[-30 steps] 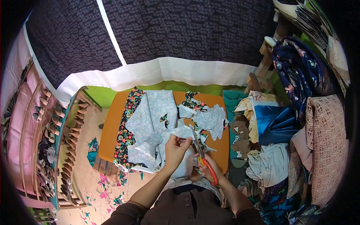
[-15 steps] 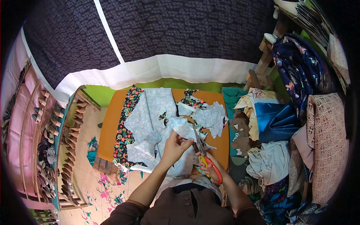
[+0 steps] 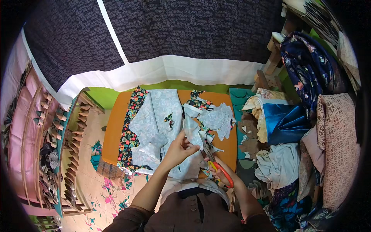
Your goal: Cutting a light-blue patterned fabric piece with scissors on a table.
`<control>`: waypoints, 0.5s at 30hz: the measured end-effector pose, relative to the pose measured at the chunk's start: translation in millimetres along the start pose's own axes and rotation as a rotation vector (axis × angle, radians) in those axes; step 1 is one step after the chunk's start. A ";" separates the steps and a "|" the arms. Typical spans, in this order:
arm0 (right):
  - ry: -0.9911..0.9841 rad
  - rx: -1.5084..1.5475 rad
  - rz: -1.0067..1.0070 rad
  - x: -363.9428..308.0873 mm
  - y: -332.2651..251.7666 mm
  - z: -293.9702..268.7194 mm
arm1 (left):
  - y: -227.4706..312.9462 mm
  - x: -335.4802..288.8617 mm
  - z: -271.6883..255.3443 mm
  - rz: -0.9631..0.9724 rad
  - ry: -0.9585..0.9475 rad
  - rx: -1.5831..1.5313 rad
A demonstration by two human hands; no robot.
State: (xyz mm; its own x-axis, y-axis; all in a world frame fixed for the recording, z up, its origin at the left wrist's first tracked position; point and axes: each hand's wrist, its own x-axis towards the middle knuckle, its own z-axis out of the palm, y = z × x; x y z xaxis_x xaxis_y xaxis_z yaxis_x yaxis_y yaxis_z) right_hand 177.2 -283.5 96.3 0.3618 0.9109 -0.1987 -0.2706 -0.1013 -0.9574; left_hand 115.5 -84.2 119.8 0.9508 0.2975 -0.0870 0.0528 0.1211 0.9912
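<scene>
My left hand [image 3: 179,149] pinches a small pale blue fabric piece [image 3: 191,131] above the table. In my right hand [image 3: 224,170] is a pair of scissors [image 3: 218,168] with red and yellow handles, its blades angled up toward that piece. Whether the blades touch the cloth I cannot tell. Under and around my hands lies pale blue fabric [image 3: 164,104], with a dark floral print [image 3: 131,127] along its left side. Cut pale pieces [image 3: 217,120] are heaped to the right of the piece I hold.
The orange-brown table [image 3: 114,127] stands before me. On the left are racks of shoe lasts [image 3: 73,154], with coloured scraps [image 3: 110,193] on the floor. Folded blue satin [image 3: 284,123], white cloth [image 3: 278,166] and pink lace [image 3: 336,150] pile up at right. A dark curtain [image 3: 185,31] hangs behind.
The fabric piece in my left hand has turned and now hangs more upright. My right hand and the scissors have shifted slightly down and to the right.
</scene>
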 end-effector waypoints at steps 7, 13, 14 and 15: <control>0.034 -0.064 -0.039 0.1 6.2 -0.8 | 0.4 -1.0 -3.1 0.005 -0.008 0.060; 0.008 0.057 0.065 2.5 -5.5 3.6 | 2.8 -1.0 -5.2 0.004 -0.019 0.037; 0.013 0.016 0.045 2.7 -5.6 2.6 | 2.0 -1.1 -6.7 -0.011 -0.015 0.067; 0.020 -0.024 0.025 2.6 -5.6 1.5 | 1.0 -1.1 -8.2 -0.027 -0.010 0.097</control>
State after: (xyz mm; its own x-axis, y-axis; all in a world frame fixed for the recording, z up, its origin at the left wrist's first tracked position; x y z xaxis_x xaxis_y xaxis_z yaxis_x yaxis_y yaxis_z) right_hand 178.3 -279.9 101.4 0.3726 0.9000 -0.2263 -0.2583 -0.1336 -0.9568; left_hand 111.9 -76.6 120.1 0.9516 0.2858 -0.1129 0.1068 0.0366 0.9936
